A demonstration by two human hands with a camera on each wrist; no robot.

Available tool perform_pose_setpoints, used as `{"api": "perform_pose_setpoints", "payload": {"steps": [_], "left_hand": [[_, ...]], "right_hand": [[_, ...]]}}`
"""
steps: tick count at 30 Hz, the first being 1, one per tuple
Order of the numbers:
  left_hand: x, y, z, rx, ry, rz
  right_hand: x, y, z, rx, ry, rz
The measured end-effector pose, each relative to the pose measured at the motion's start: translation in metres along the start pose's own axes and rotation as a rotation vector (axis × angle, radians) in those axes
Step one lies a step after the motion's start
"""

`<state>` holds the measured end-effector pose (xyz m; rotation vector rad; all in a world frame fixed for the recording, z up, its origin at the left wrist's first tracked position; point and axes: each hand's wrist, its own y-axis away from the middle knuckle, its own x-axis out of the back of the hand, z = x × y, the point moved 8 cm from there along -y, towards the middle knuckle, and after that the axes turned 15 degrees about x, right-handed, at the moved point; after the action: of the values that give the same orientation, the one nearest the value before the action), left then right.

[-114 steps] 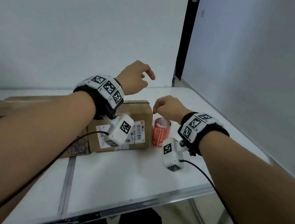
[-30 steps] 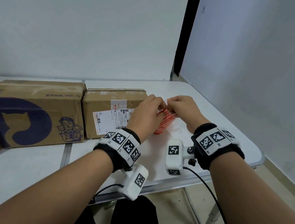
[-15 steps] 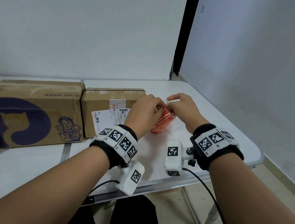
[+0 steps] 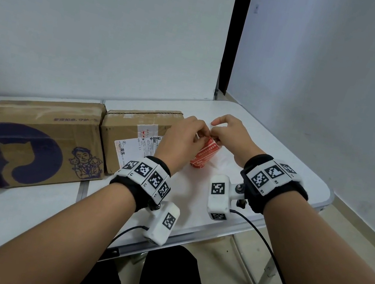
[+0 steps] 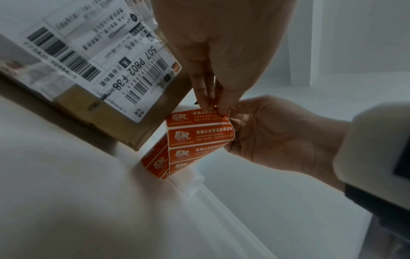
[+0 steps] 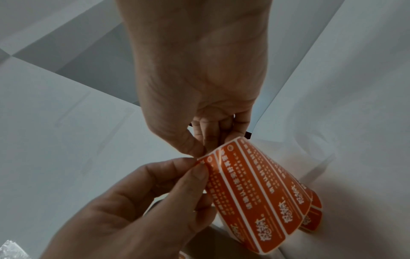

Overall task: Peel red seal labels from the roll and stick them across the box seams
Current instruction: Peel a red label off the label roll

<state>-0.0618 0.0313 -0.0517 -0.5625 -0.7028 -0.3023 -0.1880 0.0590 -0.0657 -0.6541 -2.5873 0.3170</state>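
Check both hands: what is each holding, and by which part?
Both pinch the free end of the strip of red labels: left hand at the end label's corner, right hand along the strip's side edge beside it.

Red labels (image 5: pixel 199 138), white print
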Motion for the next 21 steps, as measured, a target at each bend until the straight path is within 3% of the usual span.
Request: {"api": "perform_pose_setpoints", "payload": {"steps": [9, 18, 21], "left_hand": [[0.005, 0.005, -0.001, -0.053, 0.063, -0.073], [0.03, 0.013, -0.016, 0.078, 0.406, -0.291], [0.043, 0.017, -0.015, 0.092, 0.53, -0.297]], "right_hand": [[0.005, -0.002, 0.003, 0.023, 0.02, 0.03], [0.004, -0.013, 0.0, 0.117, 0.311, 0.001], [0.002, -0.018, -0.002, 0.157, 0.405, 0.016]]}}
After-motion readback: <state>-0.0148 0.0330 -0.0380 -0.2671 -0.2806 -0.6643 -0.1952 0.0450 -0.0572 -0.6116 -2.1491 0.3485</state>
